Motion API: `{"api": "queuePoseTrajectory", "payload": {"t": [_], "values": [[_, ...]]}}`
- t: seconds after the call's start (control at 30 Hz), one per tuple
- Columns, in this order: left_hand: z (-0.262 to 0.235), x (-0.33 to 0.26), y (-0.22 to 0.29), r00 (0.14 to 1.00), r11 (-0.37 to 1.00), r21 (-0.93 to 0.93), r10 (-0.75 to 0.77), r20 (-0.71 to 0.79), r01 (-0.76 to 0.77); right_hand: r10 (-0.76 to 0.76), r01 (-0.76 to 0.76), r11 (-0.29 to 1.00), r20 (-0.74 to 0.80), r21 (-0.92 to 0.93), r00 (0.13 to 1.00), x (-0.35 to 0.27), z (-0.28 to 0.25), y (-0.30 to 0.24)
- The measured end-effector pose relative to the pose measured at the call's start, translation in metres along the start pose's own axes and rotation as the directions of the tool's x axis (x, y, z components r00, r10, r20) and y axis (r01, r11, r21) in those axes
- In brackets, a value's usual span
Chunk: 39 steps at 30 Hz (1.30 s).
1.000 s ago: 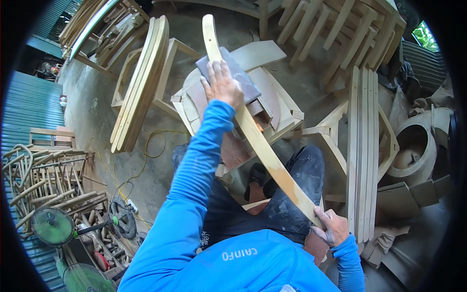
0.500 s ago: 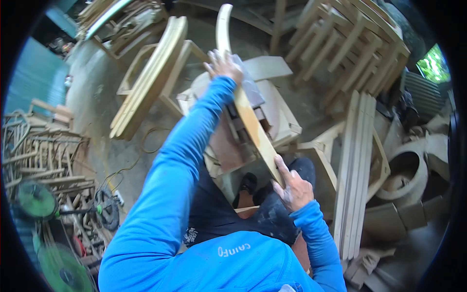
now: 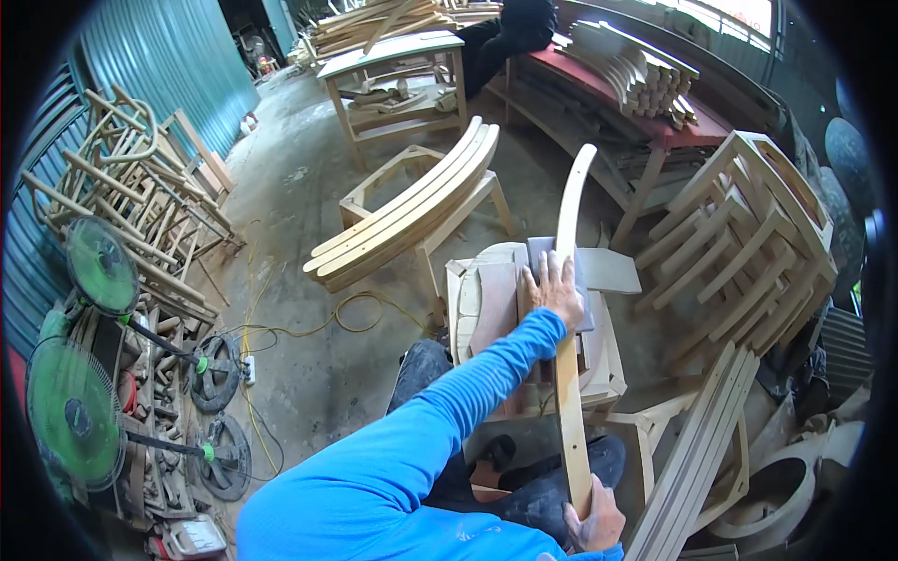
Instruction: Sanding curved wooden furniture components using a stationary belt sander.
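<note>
A long, curved, pale wooden slat [image 3: 571, 411] runs upright through the picture, its far end bending slightly right. It lies across a grey flat-topped block [image 3: 586, 290] on a low wooden stand. My left hand [image 3: 554, 294] bears down on the slat over that block, fingers forward and slightly apart, thumb hidden. Close to my body, my right hand [image 3: 596, 519] grips the slat's near end, thumb on one side and fingers around the other. Reddish-brown and pale boards [image 3: 498, 299] rest on the stand left of the slat.
Stacked curved slats [image 3: 412, 210] lie across a wooden frame ahead left. Straight slats [image 3: 697, 449] lean at my right, below piled frames [image 3: 748, 252]. Two green fans [image 3: 75, 421] stand left; a yellow cord [image 3: 355, 304] crosses the floor. A red-topped table [image 3: 673, 126] holds more pieces.
The view has tilted up and swung left, showing more of the room. The slat now points more straight ahead, and its near end has come closer to my body with my right hand.
</note>
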<state>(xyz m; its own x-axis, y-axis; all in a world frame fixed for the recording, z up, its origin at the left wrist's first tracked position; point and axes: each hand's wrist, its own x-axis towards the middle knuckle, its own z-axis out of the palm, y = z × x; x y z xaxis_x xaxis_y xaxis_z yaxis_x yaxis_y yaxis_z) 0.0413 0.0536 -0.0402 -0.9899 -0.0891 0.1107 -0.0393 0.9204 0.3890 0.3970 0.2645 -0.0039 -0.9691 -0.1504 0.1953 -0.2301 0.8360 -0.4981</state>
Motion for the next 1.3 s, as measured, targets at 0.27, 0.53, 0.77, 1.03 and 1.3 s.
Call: {"api": "queuePoseTrajectory", "payload": {"t": [0.27, 0.53, 0.77, 1.03, 1.3], "values": [[-0.009, 0.100, -0.018, 0.996, 0.998, 0.004, 0.058, -0.063, -0.058, 0.071, -0.068, 0.996, -0.057, 0.050, 0.996, 0.108, 0.055, -0.016], [-0.018, 0.059, -0.026, 0.999, 0.995, 0.092, -0.025, -0.033, 0.028, -0.023, 0.028, 0.996, -0.065, 0.089, 0.998, 0.098, 0.060, -0.007], [0.003, -0.015, -0.003, 0.997, 0.999, -0.023, 0.040, 0.063, -0.039, -0.002, 0.001, 1.000, -0.053, -0.028, 0.999, 0.063, 0.038, -0.011], [-0.005, 0.082, -0.036, 0.997, 0.999, 0.002, 0.050, -0.060, -0.050, -0.075, 0.038, 0.969, -0.143, -0.246, 0.987, 0.145, 0.077, -0.022], [0.007, 0.178, -0.056, 0.991, 0.991, -0.120, 0.043, -0.124, -0.058, -0.134, 0.054, 0.901, -0.157, -0.430, 0.979, 0.235, 0.095, -0.023]]}}
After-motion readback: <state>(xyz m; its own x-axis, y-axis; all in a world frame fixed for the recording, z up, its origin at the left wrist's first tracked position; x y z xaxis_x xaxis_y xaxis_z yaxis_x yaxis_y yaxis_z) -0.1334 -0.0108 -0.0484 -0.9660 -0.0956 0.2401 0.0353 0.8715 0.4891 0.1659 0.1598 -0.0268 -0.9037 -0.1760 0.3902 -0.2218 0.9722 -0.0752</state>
